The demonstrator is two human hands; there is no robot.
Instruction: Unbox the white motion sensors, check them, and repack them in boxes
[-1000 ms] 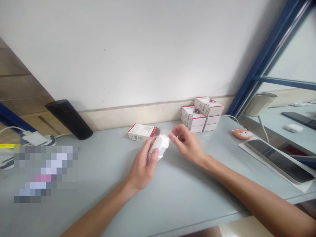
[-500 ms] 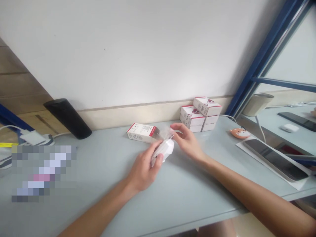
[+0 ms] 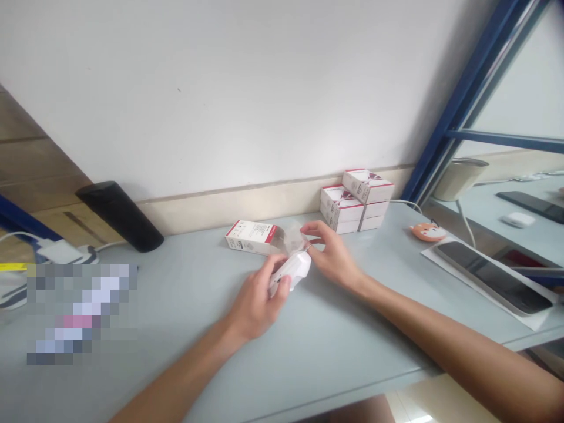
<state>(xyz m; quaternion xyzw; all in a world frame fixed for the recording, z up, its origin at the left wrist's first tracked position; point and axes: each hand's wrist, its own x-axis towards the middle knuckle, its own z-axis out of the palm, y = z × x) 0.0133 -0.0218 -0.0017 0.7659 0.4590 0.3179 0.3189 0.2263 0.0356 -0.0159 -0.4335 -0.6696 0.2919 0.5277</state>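
Note:
My left hand grips a small white plastic device, tilted, its lower end hidden by my fingers. A clear plastic film rises from the device to my right hand, whose thumb and forefinger pinch its edge. Just behind the film, a white box with red trim lies on its side on the table, its right end hidden by the film. A stack of similar boxes stands against the wall, beyond my right hand.
The pale grey-blue table meets the wall at the back. On it are a black cylinder, an orange fox-shaped mouse and a dark tablet on white paper. A pixelated patch covers the left side. A blue metal frame stands right.
The white device has rotated in my left hand and now lies more level, pointing up and right. The film stays pinched by my right hand, and the whole view has shifted slightly.

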